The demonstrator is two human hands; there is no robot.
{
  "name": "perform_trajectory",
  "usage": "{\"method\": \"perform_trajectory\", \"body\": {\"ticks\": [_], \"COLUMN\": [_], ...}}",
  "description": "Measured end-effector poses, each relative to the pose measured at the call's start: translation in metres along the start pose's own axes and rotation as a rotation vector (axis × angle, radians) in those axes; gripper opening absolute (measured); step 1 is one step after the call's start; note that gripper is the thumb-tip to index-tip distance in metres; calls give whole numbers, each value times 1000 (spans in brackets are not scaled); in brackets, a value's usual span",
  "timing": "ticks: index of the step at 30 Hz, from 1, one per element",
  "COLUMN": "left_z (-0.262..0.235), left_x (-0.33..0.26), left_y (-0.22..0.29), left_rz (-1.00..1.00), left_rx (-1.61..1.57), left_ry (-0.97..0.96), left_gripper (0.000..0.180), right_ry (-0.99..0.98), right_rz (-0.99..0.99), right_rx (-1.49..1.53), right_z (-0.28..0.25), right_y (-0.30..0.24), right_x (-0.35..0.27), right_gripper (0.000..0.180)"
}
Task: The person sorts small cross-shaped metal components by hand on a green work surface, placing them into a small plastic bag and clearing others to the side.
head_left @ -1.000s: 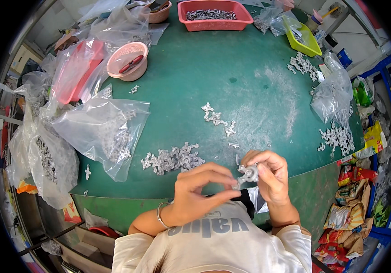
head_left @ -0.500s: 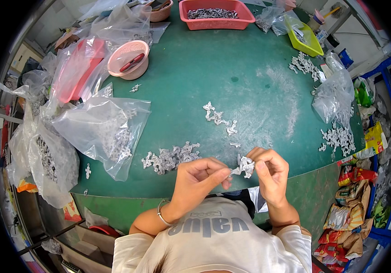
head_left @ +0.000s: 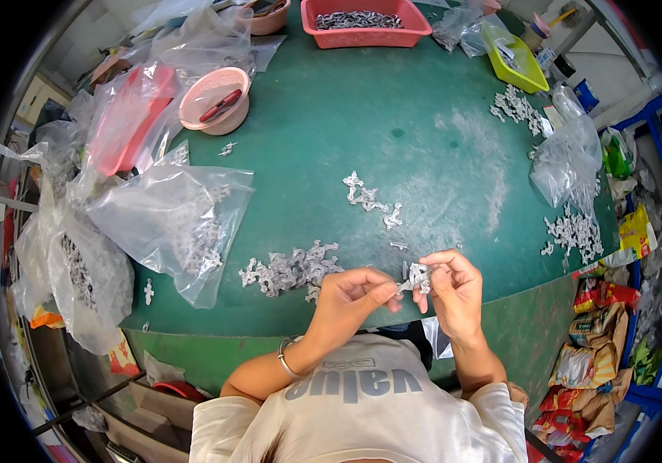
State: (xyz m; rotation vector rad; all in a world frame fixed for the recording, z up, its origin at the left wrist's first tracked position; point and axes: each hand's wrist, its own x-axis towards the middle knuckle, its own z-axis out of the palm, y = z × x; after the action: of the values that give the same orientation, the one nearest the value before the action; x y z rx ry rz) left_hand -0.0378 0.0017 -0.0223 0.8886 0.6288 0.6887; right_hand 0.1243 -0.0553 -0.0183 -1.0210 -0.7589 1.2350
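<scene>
While both hands meet just above the near edge of the table (head_left: pixel 423 100), a small grey part (head_left: pixel 417 276) sits pinched between them. The left hand (head_left: pixel 350 292) holds it by thumb and forefinger, its grip narrow and closed on the part's left end; the right hand (head_left: pixel 454 289) closes around its right side, fingers curled over it. The part looks like a little cluster of moulded pieces, but its exact shape is too small to tell.

Judging from the pose, the step in hand is working this one part, perhaps splitting or trimming it. The next move would call for a firm pinch on each side and a short twist or pull, kept close to the body so nothing drops off the table edge.

Just left of the hands lies a pile (head_left: pixel 292 268) of like grey parts on the green top. A smaller scatter (head_left: pixel 369 199) lies farther out, toward the middle. A clear bag (head_left: pixel 169 216) with more parts rests to the left, touching the pile's side. At far left stands a pink bowl (head_left: pixel 215 99), and at the far edge a red tray (head_left: pixel 365 19) filled with grey parts. More parts (head_left: pixel 574 231) lie at the right edge, below another clear bag.
</scene>
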Motion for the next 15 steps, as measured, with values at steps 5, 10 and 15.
{"method": "perform_trajectory", "body": {"ticks": [5,10,15], "left_z": [4,5,6], "left_x": [-1,-3,-5], "left_y": [5,9,13], "left_rz": [-64,-66,-78], "left_rx": [-42,-68,-72], "left_ry": [-131,-155,-171], "left_gripper": [9,7,5], "right_ry": [14,1,-16], "right_rz": [-33,-41,-26], "right_rx": [4,-40,6], "right_z": [4,6,8], "right_y": [-7,-11,-12], "right_x": [0,0,0], "right_gripper": [21,23,23]}}
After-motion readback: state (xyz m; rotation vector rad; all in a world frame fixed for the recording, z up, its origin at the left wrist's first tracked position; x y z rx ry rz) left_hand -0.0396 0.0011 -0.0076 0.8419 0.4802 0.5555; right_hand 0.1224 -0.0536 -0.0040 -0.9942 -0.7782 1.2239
